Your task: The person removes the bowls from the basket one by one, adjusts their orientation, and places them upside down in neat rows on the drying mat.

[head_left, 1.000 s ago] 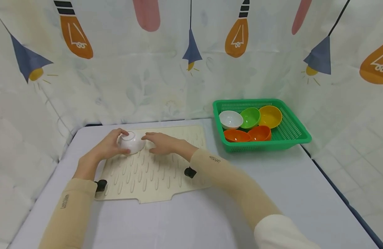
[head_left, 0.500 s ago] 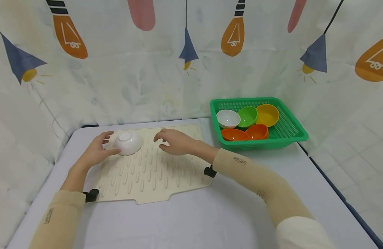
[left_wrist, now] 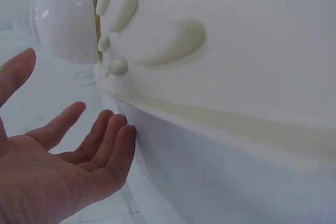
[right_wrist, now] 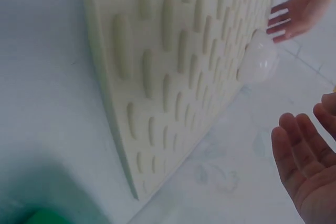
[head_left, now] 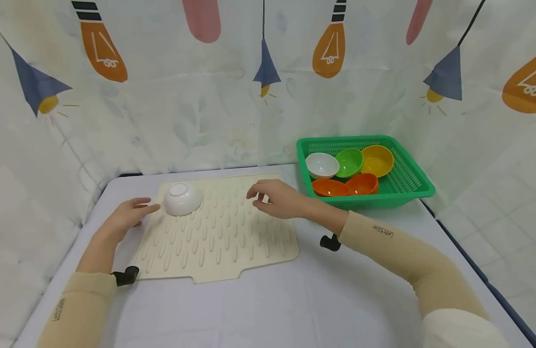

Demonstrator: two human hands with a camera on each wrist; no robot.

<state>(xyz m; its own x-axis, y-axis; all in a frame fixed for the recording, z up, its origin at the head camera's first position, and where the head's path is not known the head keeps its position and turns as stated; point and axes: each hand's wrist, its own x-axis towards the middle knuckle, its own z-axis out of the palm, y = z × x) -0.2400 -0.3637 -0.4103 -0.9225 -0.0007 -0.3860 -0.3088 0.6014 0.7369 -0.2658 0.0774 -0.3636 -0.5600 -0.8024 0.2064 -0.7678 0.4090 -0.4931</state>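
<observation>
One white bowl (head_left: 183, 198) sits upside down at the far left corner of the single cream drying mat (head_left: 224, 241), its rim on the ridged surface. One green basket (head_left: 409, 186) stands at the far right of the table (head_left: 320, 299) and holds five bowls: one white (head_left: 322, 165), one green (head_left: 349, 162), one yellow (head_left: 377, 160) and two orange (head_left: 331, 188), the second orange one (head_left: 363, 183) just right of the first.

Both hands have let go of the upturned bowl since a second ago. The left hand (head_left: 127, 216) has slid back to the mat's left edge, fingers spread and relaxed, holding nothing, its fingertips just short of the bowl. The right hand (head_left: 280, 198) has drawn away rightward and now hovers over the mat's far right part, fingers loosely bent and empty, well apart from the bowl. The bowl itself has stayed where it was.

The mat's near edge has a small tab jutting toward the person. The near right stretch of tabletop lies bare between the mat and the basket. A patterned curtain (head_left: 233, 96) closes in the far side and both flanks of the table.
</observation>
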